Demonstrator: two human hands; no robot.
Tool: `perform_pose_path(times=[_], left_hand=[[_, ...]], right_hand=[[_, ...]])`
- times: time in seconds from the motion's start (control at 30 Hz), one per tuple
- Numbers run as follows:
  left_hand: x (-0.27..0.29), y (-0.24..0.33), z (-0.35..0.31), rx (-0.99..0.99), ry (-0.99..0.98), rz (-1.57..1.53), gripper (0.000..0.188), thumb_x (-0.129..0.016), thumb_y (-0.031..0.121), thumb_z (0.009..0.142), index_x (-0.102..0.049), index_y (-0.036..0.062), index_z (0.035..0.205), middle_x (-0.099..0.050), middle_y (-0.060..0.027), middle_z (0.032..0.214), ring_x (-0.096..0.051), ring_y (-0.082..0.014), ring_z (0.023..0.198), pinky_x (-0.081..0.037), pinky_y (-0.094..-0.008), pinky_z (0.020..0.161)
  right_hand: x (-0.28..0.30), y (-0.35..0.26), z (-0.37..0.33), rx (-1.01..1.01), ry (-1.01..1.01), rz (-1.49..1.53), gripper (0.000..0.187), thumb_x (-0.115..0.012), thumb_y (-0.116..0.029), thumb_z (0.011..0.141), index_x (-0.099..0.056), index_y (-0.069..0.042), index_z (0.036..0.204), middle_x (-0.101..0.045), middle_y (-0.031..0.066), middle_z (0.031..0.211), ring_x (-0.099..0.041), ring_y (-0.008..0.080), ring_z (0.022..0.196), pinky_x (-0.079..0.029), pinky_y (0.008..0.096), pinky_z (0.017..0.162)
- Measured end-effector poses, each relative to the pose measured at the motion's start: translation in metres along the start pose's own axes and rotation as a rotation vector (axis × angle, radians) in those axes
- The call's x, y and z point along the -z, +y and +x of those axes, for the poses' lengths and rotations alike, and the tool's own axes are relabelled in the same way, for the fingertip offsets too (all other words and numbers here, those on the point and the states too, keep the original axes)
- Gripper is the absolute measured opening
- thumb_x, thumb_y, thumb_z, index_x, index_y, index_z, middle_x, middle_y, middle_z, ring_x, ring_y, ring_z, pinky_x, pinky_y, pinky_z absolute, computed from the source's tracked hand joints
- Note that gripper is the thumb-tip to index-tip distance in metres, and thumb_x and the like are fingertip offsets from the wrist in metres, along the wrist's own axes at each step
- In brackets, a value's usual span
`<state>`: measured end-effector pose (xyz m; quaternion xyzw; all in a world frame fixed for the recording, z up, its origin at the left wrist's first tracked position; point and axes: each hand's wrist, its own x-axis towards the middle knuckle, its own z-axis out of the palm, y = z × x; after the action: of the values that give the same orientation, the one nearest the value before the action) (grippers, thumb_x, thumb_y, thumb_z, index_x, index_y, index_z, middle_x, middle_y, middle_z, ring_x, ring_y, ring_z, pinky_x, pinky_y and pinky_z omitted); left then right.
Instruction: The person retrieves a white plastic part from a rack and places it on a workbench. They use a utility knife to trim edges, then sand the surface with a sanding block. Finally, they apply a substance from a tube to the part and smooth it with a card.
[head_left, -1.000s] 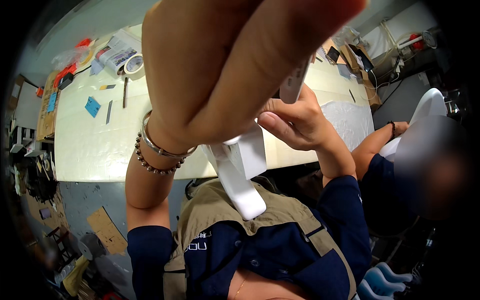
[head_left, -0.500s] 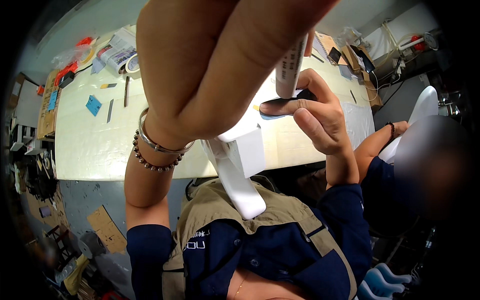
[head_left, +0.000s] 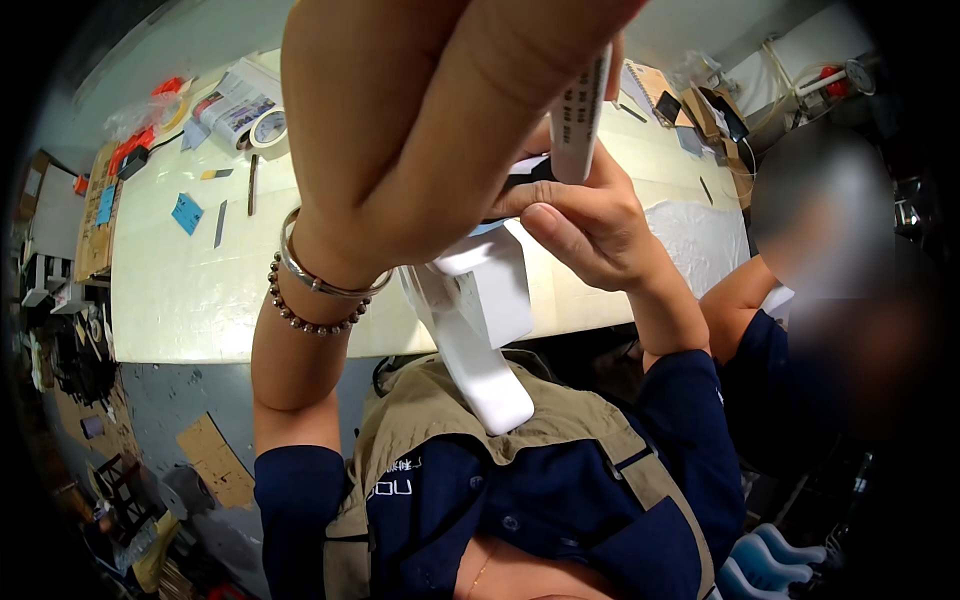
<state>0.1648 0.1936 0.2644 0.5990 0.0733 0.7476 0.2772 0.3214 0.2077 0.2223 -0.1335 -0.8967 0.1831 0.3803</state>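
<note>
Close to the camera, my left hand [head_left: 450, 130] is closed, a fingertip showing behind the white pen-like tube [head_left: 578, 125] it grips; small dark print runs along the tube. Just below the tube's lower end, my right hand [head_left: 590, 220] pinches a dark, thin flat strip [head_left: 530, 175] with thumb and finger. The strip's far end passes behind my left hand. Beneath both hands a smooth white plastic part [head_left: 480, 370] with a boxy side piece leans from the table edge onto my apron. Its upper end is hidden by my left hand.
On the pale covered table [head_left: 160, 300] lie a blue card [head_left: 187, 212], thin strips, a tape roll [head_left: 268, 128] and a newspaper [head_left: 235, 105]. A notebook [head_left: 650, 85] and boxes sit at the far right. Another person's arm [head_left: 735, 300] is beside me on the right.
My right hand has moved left with the dark strip, bringing it under the tube and partly behind my left hand. My left hand has shifted slightly. The neighbouring person has moved.
</note>
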Motion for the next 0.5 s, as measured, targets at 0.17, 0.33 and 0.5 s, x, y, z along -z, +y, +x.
perform_pose_path(times=[0.17,0.33,0.5], left_hand=[[0.008,-0.003,0.002,-0.047,-0.069,0.010,0.046,-0.052,0.042,0.090,-0.048,-0.0043,0.092,-0.055,-0.0112,0.077,-0.059,-0.0161,0.067,-0.049,-0.0283,0.060],[0.005,-0.008,0.003,-0.058,-0.061,0.026,0.046,-0.052,0.042,0.090,-0.047,-0.0045,0.092,-0.055,-0.0113,0.076,-0.060,-0.0165,0.065,-0.050,-0.0282,0.058],[0.002,0.000,0.004,0.020,-0.020,-0.037,0.047,-0.054,0.041,0.090,-0.047,-0.0048,0.093,-0.055,-0.0119,0.078,-0.060,-0.0170,0.066,-0.049,-0.0281,0.058]], right_hand=[[0.025,-0.002,-0.024,-0.359,-0.106,0.191,0.039,-0.042,-0.022,0.089,-0.071,0.003,0.091,-0.054,0.0162,0.103,-0.055,0.0233,0.093,-0.045,0.0343,0.084],[0.009,0.000,-0.013,-0.155,-0.017,0.186,0.020,-0.054,-0.017,0.088,-0.072,-0.012,0.096,-0.051,0.0070,0.090,-0.051,0.0201,0.084,-0.041,0.0305,0.078],[0.005,0.001,-0.002,-0.045,-0.048,0.075,0.014,-0.060,-0.015,0.083,-0.072,-0.012,0.090,-0.052,0.0071,0.087,-0.051,0.0239,0.082,-0.040,0.0328,0.074]])
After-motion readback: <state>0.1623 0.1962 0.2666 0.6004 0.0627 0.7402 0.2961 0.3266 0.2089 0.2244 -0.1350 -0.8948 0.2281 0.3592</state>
